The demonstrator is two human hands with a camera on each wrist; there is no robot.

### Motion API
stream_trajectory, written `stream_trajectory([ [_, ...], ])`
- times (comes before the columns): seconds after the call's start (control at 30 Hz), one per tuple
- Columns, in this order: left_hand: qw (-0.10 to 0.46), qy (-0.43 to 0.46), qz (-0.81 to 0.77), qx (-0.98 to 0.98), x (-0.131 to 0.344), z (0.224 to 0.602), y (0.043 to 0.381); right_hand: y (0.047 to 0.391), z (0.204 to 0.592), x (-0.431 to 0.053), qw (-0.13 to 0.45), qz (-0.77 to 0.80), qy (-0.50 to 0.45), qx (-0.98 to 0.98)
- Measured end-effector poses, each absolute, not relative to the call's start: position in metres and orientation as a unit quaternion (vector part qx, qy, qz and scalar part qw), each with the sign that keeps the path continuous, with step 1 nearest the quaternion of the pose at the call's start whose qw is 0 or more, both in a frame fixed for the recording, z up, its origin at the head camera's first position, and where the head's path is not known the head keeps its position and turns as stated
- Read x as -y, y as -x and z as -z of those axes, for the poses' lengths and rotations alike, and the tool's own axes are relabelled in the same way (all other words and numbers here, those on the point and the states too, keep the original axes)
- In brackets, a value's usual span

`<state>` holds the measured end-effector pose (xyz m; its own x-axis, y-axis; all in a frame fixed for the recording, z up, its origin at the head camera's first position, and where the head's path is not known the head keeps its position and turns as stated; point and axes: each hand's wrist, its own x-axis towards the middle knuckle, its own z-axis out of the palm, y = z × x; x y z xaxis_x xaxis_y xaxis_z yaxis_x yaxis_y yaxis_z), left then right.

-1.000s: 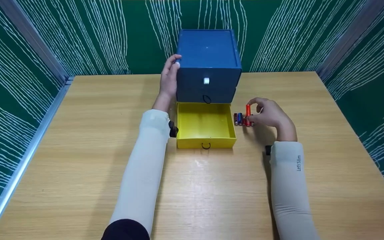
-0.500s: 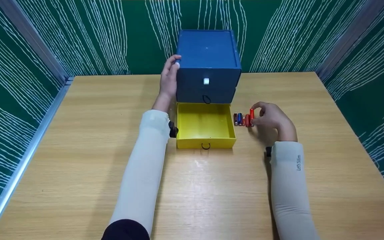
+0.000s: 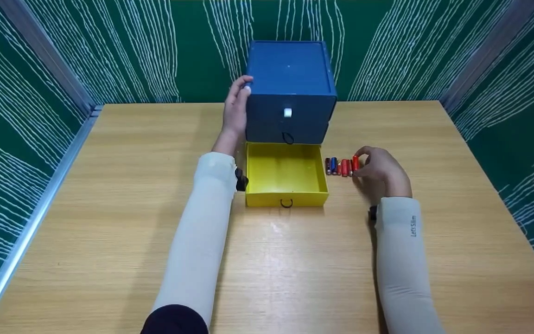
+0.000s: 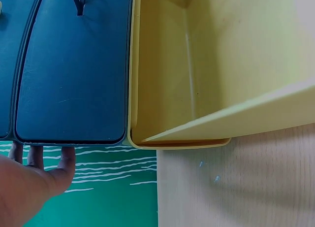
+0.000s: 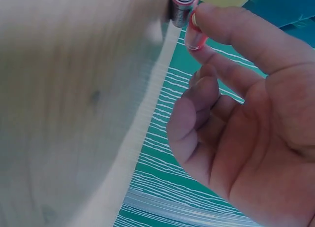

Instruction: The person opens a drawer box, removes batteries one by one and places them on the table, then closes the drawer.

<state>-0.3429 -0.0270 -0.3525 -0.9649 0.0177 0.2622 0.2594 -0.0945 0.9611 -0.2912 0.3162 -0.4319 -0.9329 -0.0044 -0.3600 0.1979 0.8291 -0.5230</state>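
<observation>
My left hand (image 3: 234, 113) rests against the left side of a blue drawer cabinet (image 3: 290, 69), its fingertips at the top edge. In the left wrist view those fingertips (image 4: 67, 155) touch the cabinet's side. Below the blue drawers, a yellow drawer (image 3: 286, 200) is pulled out with a bare inside. My right hand (image 3: 380, 169) pinches a red battery (image 3: 355, 163) between thumb and forefinger, at the right end of a row of several red and blue batteries (image 3: 345, 168). The right wrist view shows the pinched red battery (image 5: 196, 39) beside another battery's end (image 5: 183, 5).
Everything stands on a light wooden table (image 3: 276, 269). Green walls (image 3: 373, 28) with white wavy lines rise behind and at both sides. The upper blue drawer carries a white knob (image 3: 288, 112), and black loops hang on the two fronts below it.
My right hand has moved a little to the right with the red battery and lowered it from above the row to the row's right end. The left hand stays against the cabinet.
</observation>
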Motion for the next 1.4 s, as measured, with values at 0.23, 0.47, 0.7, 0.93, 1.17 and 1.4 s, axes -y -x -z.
stream_trajectory([
  [0.23, 0.076, 0.093, 0.738, 0.663, 0.028, 0.366, 0.358, 0.292, 0.433, -0.316, 0.182, 0.283, -0.054, -0.940],
  [0.47, 0.078, 0.094, 0.730, 0.673, 0.026, 0.353, 0.340, 0.290, 0.437, -0.313, 0.175, 0.271, -0.058, -0.945],
  [0.7, 0.081, 0.103, 0.725, 0.676, 0.026, 0.356, 0.343, 0.289, 0.440, -0.312, 0.170, 0.257, -0.058, -0.950],
  [0.93, 0.074, 0.089, 0.740, 0.663, 0.028, 0.368, 0.357, 0.287, 0.439, -0.312, 0.177, 0.277, -0.074, -0.941],
  [1.17, 0.078, 0.087, 0.735, 0.668, 0.027, 0.369, 0.358, 0.287, 0.438, -0.312, 0.189, 0.287, -0.086, -0.935],
  [1.4, 0.083, 0.093, 0.741, 0.660, 0.028, 0.367, 0.359, 0.290, 0.435, -0.312, 0.192, 0.296, -0.085, -0.932],
])
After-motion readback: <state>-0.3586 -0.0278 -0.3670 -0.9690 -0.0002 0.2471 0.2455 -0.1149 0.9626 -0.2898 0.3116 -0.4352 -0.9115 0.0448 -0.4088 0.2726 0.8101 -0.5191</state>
